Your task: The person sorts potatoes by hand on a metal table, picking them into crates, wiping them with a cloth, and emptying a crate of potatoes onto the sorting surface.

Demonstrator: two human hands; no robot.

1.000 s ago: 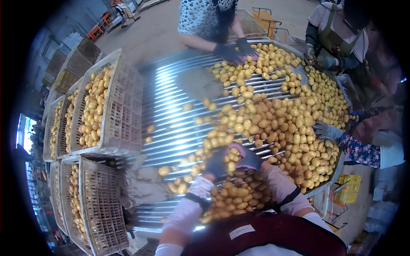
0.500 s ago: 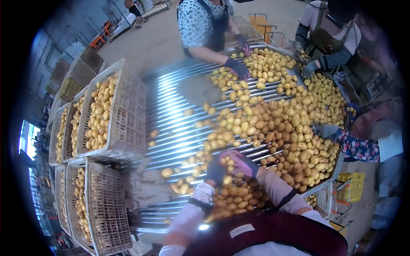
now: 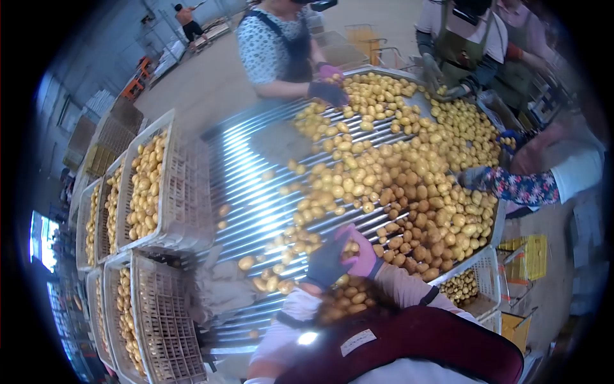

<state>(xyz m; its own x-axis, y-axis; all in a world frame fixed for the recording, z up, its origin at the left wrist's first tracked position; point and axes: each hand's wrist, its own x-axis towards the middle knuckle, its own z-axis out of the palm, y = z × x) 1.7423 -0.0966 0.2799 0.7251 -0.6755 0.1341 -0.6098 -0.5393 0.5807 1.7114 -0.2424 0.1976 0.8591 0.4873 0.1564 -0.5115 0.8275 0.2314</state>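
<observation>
Potatoes [image 3: 358, 173] lie heaped over a metal slatted table [image 3: 256, 153], with a darker group toward its right side. At the near edge, my left hand [image 3: 327, 260], in a dark grey glove, is curled against my right hand [image 3: 363, 252], in a pink glove. A potato or two shows between them, held against the pink glove. What my left fingers press on is hidden behind the back of the hand. Below both hands, more potatoes [image 3: 348, 297] sit close to my apron.
Crates [image 3: 185, 185] full of potatoes stand stacked at the left. A grey cloth [image 3: 224, 288] lies near them. Co-workers' gloved hands [image 3: 329, 93] reach over the far edge, and a floral sleeve [image 3: 524, 185] from the right. A potato crate [image 3: 489, 281] stands lower right.
My hands have come closer together and my right hand has turned more upright. The view has shifted slightly. A co-worker's hands at the far side have moved left, nearer each other.
</observation>
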